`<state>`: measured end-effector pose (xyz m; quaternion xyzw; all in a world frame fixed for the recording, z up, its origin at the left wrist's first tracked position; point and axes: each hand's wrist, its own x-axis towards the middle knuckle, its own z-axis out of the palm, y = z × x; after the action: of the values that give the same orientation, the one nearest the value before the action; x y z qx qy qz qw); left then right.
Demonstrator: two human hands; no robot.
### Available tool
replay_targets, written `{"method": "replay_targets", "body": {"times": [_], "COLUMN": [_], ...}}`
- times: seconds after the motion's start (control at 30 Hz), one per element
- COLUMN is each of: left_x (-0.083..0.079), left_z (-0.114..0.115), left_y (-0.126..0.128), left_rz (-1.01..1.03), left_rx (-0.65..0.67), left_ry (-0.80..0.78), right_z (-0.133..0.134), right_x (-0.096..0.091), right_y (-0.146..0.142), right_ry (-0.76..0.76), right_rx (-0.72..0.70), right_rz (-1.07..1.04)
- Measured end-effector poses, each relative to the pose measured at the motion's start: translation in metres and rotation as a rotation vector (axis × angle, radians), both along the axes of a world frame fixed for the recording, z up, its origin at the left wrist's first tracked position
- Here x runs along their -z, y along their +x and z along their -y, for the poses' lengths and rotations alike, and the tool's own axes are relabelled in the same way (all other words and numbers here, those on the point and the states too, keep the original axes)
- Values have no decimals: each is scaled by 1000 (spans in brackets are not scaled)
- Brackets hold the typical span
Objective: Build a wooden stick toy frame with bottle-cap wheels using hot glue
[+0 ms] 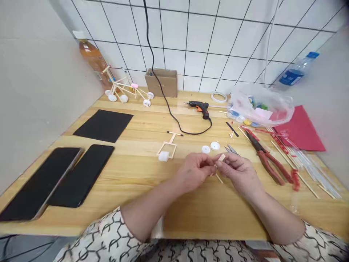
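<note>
We see the right hand's (pixel 241 173) fingers pinching a small piece of wood (pixel 222 157), while the left hand's (pixel 193 171) fingers are drawn together against its lower end; we cannot tell what those grip. Taking the hands as the clock's centre, a wooden frame (pixel 172 138) lies at 10 o'clock on the counter (pixel 131 193), its crossbar (pixel 175 133) already joined, a white block (pixel 163 156) at its near end. We judge that part largely put together. Two white discs (pixel 215 146) lie loose just beyond the hands at 12 o'clock, and the pinched wood also looks unjoined. A glue gun (pixel 200 106) rests farther out near 12 o'clock; pliers (pixel 262 151) lie at 3 o'clock. Between 10 and 11 o'clock, a stick model (pixel 124 84) stands with its wheels (pixel 124 98) on, seemingly complete.
</note>
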<state>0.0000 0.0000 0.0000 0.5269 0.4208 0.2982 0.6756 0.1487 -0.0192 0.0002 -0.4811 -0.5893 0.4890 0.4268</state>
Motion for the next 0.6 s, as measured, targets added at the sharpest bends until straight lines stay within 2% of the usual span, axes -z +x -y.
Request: {"method": "replay_targets", "body": {"times": [0.1, 0.17, 0.27, 0.33, 0.43, 0.6], "left_x": [-4, -5, -5, -5, -5, -10], "left_z": [-2, -6, -12, -14, -15, -12], "left_y": [-6, -11, -16, -18, -18, -19], "left_rz": [-37, -42, -62, -85, -125, -106], "left_rx": [4, -40, -168, -188, -160, -111], "left_ry": [2, 34, 95, 117, 142, 140], "right_z": [4, 7, 10, 11, 10, 8], "right_x": [2, 5, 10, 14, 17, 16], "right_y": [4, 5, 3, 0, -5, -5], "right_ry": [80, 191, 414, 509, 546, 550], "right_rx": [62, 55, -77, -205, -288, -243], "right_rz": [104, 234, 486, 604, 648, 641]}}
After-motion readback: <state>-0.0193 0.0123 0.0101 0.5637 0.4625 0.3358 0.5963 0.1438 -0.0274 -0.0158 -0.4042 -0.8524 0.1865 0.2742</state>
